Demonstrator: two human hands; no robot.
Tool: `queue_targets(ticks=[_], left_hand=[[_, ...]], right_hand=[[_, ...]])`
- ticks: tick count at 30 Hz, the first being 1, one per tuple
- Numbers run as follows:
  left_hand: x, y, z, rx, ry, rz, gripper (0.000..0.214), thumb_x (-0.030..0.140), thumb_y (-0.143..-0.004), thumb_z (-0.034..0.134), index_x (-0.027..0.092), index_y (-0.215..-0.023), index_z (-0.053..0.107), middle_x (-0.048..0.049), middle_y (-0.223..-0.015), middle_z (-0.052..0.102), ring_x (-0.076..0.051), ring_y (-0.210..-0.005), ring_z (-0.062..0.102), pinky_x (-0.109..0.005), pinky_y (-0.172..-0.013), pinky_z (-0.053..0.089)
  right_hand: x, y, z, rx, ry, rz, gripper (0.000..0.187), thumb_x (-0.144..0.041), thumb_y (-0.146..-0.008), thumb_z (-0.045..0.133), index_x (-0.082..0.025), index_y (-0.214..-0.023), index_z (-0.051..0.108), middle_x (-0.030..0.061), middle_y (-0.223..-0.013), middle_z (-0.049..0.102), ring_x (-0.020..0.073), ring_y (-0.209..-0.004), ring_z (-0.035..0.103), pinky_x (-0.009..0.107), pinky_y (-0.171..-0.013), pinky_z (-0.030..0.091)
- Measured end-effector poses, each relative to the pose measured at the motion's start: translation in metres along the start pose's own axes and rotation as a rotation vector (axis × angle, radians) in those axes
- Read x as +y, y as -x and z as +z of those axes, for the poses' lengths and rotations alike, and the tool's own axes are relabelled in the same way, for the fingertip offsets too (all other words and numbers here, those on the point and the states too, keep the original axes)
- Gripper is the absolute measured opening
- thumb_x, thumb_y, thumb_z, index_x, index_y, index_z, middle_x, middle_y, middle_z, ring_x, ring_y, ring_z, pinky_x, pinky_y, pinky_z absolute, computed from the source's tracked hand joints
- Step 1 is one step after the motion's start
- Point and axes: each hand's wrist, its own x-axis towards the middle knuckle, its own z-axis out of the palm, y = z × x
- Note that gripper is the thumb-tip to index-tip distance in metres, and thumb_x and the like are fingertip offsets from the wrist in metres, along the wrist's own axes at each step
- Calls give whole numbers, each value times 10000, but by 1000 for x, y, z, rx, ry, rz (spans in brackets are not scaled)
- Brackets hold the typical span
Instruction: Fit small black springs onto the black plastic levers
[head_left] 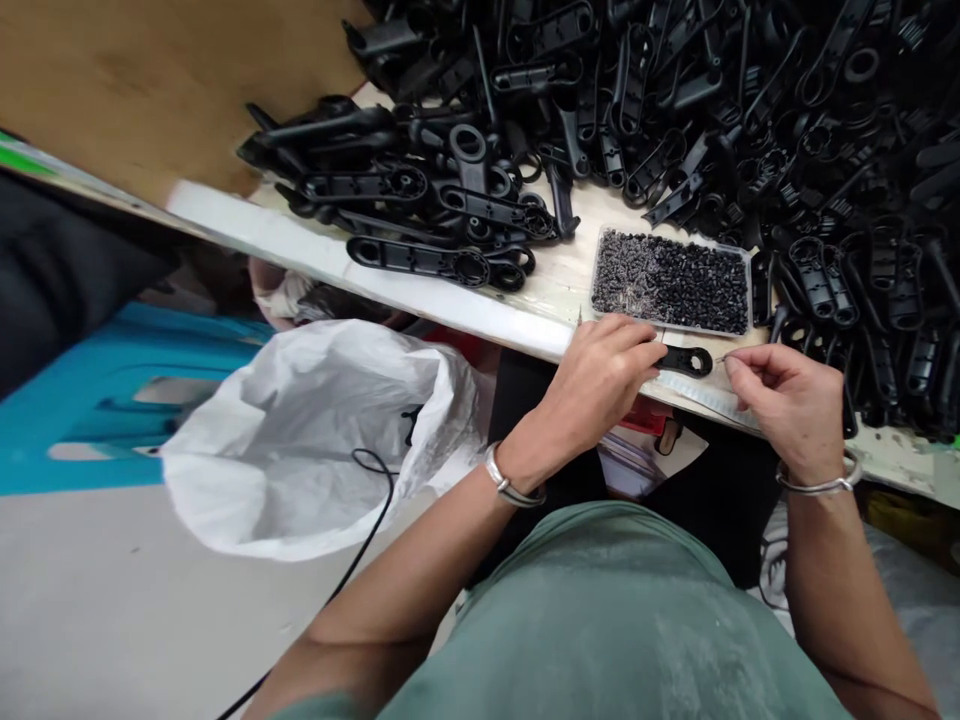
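A black plastic handle part [691, 361] with a round ringed end lies at the table's front edge. My left hand [609, 372] is closed over its other end, which the fingers hide. To the right of the ring, my right hand [793, 400] pinches a thin, pin-like piece [721, 358] between thumb and forefinger. The tip of that piece points at the ring; whether they touch I cannot tell. Just behind both hands sits a clear plastic box [748, 290] of small parts, silvery ones on the left and black ones on the right.
Black plastic parts [555, 110] are heaped along the back and right of the table [559, 268]. A few lie near the edge on the left. Below the edge stands an open white sack [300, 450], with a black cord [375, 530] across it. A blue plastic object [150, 400] is behind it.
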Motion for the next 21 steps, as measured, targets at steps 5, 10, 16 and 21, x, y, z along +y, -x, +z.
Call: queue_targets(ticks=[5,10,16,21], left_hand=[[3,2,10,20,21,27,102,152,-898,612,120,-887,709,-84,-958,704,-201,-872,600,-322,-791,518],[6,3,12,39,49,25,120,159,-912,596,136,-871,706,-70,-929,692,-184,-837,580,-300,-753,507],[5,3,15,43,48,28,178,151,-937,546,145,-858,705,-66,-914,683,-172,-827,576,-295,-751,495],[5,4,15,19,76,18,227,133,-949,500,136,-840,698,-82,-920,671,-182,-838,560,-300,-757,474]], right_hand=[[2,4,8,-36,123,-67,172,-293,-816,610,-180,-753,723,7,-647,689,129,-530,594,249,-571,472],[2,4,14,-34,206,-199,169,-247,-832,581,-173,-763,716,9,-635,677,126,-513,584,240,-566,470],[-3,5,19,-17,356,-344,167,-197,-861,544,-166,-806,699,38,-701,695,160,-603,638,260,-626,480],[-18,7,21,-114,599,-332,231,-196,-908,479,-135,-820,683,95,-751,690,205,-680,647,286,-621,425]])
